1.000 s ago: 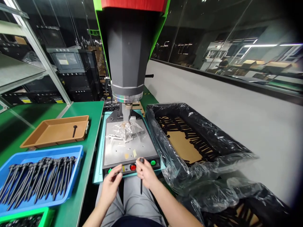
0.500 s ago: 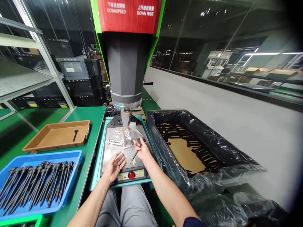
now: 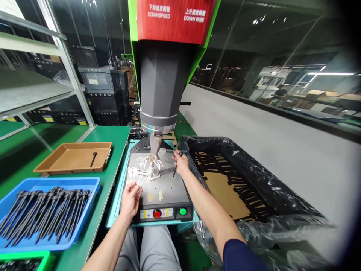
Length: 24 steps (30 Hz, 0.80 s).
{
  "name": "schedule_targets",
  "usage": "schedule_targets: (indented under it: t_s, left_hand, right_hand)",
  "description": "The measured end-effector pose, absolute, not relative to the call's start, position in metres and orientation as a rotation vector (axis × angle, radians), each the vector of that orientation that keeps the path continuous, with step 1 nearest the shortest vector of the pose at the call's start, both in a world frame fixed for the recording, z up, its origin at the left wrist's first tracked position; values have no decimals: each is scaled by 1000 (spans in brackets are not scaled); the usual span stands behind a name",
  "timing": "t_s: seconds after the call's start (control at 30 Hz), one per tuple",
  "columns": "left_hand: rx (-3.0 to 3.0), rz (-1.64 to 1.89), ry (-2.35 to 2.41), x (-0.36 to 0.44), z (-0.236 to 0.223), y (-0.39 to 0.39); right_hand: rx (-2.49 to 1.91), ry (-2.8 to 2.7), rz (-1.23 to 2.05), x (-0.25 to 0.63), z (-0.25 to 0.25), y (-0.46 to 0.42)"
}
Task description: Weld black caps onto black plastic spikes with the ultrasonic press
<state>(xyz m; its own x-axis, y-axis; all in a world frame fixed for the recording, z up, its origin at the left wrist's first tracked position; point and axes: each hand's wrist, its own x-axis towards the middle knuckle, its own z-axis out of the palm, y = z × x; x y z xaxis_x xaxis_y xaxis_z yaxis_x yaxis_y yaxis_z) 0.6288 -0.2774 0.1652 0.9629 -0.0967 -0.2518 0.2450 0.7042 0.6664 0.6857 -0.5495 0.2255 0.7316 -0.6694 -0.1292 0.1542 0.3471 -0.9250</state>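
Note:
My right hand (image 3: 181, 163) is closed around a thin black rod-like part (image 3: 175, 171), over the right side of the machine's metal base plate (image 3: 166, 195). At the plate's left edge my left hand (image 3: 131, 197) has its fingers curled together; what they hold, if anything, I cannot make out. Between the hands stands a small metal fixture (image 3: 154, 171), with crinkled clear plastic film (image 3: 142, 163) around it. Directly above the fixture, the machine's metal tip (image 3: 155, 145) points down. A red button (image 3: 156, 213) and a green button (image 3: 182, 211) sit on the base's front.
On the green table to the left, a blue tray (image 3: 93, 195) holds several black rods with thick heads. Behind it, a brown tray (image 3: 64, 165) holds one black part (image 3: 93, 159). A plastic-lined box (image 3: 254, 178) with rows of black parts stands at the right.
My right hand has moved right and away from me with the black part, off the fixture. My left hand has gone from spread fingers to curled ones. The camera view has turned slightly left.

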Motion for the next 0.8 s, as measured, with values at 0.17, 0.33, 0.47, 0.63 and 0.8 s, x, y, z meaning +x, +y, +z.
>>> schedule_targets:
  t_s: [0.17, 0.33, 0.47, 0.63, 0.8]
  left_hand:
    - [938, -148, 118, 621, 186, -283]
    - [1083, -149, -74, 599, 189, -304]
    - [1111, -265, -243, 577, 182, -327]
    - [1129, -387, -310, 565, 178, -342]
    - [1182, -402, -335, 568, 180, -341]
  right_hand:
    - [-1239, 517, -591, 701, 256, -576]
    - [-1378, 528, -558, 693, 276, -609]
    - [-1474, 597, -468, 675, 273, -635]
    - [-1533, 669, -438, 657, 264, -653]
    - [-1554, 689, -431, 654, 264, -658]
